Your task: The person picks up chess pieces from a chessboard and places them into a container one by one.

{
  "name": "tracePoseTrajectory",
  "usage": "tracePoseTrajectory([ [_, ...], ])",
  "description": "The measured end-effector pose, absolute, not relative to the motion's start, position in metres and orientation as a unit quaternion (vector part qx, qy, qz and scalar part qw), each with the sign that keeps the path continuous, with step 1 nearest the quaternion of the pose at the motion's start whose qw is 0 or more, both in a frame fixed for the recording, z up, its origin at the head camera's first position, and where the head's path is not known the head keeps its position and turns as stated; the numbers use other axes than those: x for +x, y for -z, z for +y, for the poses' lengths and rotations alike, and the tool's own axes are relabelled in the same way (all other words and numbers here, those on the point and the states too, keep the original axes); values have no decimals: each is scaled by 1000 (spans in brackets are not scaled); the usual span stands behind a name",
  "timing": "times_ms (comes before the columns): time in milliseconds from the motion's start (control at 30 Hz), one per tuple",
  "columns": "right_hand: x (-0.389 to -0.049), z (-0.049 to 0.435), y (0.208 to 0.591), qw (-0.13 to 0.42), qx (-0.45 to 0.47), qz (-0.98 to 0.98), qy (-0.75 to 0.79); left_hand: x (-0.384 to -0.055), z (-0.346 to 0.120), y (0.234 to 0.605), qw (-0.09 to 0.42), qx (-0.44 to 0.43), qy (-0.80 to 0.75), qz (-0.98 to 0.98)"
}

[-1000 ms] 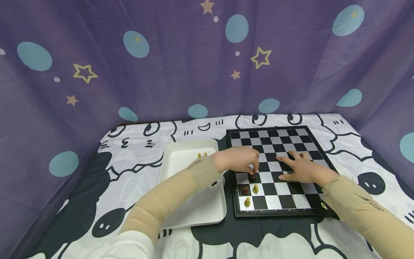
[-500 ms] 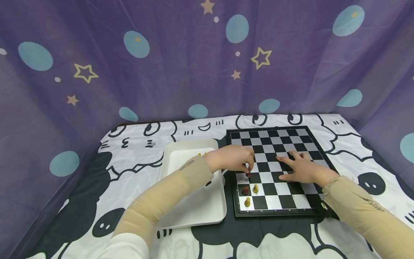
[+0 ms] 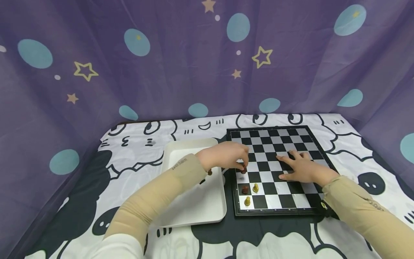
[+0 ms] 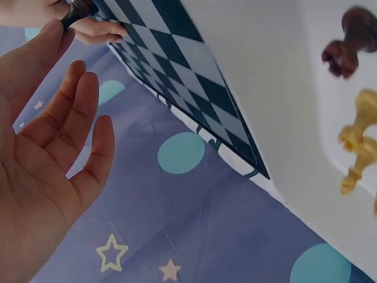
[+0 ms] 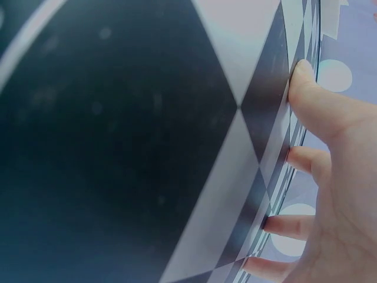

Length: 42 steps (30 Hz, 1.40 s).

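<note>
Between thumb and fingers, my left hand (image 3: pixel 224 155) pinches a dark brown chess piece (image 3: pixel 243 171) at the chessboard's left edge. The left wrist view shows this chess piece (image 4: pixel 80 12) at the fingertips, the other fingers loosely extended; whether its base touches the board cannot be told. My right hand (image 3: pixel 300 169) rests on the chessboard (image 3: pixel 278 200) with fingers spread, their tips on the squares in the right wrist view. Near the board's front left corner stand a brown piece (image 3: pixel 245 190), a yellow piece (image 3: pixel 256 188) and another yellow piece (image 3: pixel 247 201).
Left of the board lies a white tray (image 3: pixel 222 212), partly hidden by my left forearm. Inside it are a brown piece (image 4: pixel 356 38) and several yellow pieces (image 4: pixel 365 115). A patterned cloth (image 3: pixel 136 187) covers the table, and a purple curtain (image 3: pixel 181 72) hangs behind.
My left hand has shifted left and slightly away across the board, carrying the pinched brown chess piece to the left column. The right hand and the standing pieces have stayed put.
</note>
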State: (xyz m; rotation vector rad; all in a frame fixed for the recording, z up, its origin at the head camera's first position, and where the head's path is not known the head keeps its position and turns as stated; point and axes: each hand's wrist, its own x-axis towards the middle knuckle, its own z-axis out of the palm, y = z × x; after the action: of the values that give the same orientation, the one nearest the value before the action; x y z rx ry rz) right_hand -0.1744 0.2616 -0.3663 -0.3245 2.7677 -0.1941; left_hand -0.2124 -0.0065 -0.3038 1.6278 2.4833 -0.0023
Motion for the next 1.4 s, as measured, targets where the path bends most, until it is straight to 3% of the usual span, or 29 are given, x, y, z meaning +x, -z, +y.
tracePoseTrajectory([
  [733, -177, 263, 366, 177, -113, 976, 53, -221, -54, 290, 67, 505, -44, 860],
  [1400, -175, 262, 365, 174, -118, 976, 58, -238, -117, 300, 61, 434, -75, 895],
])
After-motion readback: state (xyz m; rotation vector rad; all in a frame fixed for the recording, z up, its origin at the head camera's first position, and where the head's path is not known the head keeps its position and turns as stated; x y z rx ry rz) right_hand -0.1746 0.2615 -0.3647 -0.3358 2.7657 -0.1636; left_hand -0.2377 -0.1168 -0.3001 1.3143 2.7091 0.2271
